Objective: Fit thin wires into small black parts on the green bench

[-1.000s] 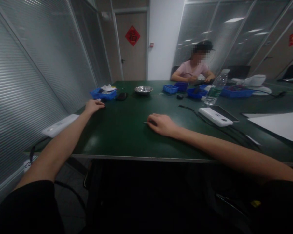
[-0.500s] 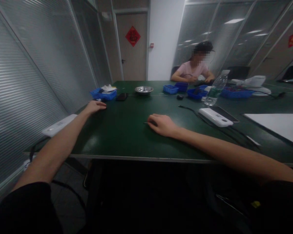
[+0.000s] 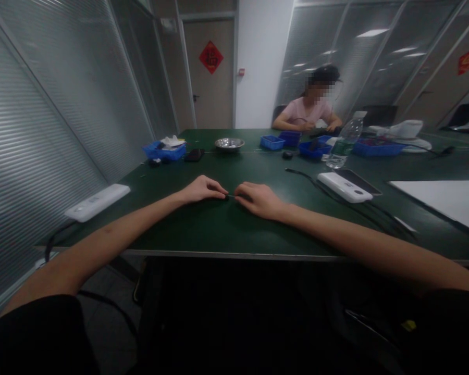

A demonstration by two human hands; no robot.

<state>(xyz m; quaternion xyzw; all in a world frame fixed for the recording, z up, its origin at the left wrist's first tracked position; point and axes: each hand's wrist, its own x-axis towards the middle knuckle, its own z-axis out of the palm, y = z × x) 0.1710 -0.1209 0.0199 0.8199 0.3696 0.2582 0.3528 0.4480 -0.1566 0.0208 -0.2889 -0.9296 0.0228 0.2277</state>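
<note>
Over the middle of the green table [image 3: 203,229], my right hand [image 3: 260,200] is closed, its fingers curled round a thin light rod [image 3: 231,196] whose tip sticks out to the left. My left hand [image 3: 203,188] faces it from the left, thumb and fingers pinched together. At those fingertips shows a small dark piece [image 3: 226,197], too small to name. The rod's tip reaches to this dark piece; whether they are joined I cannot tell. Most of the rod is hidden inside my right hand.
Farther back stand a metal bowl [image 3: 229,145], a blue tray [image 3: 164,151] with tissue, and a small blue bin [image 3: 272,142]. A water bottle [image 3: 346,140] and a white power bank [image 3: 344,187] with cables lie right; a white device [image 3: 97,202] lies left. Across the table sits a person [image 3: 308,112].
My left hand has come from beside the blue tray toward the middle and now meets the rod's tip with a small dark piece. My right hand has stayed nearly still.
</note>
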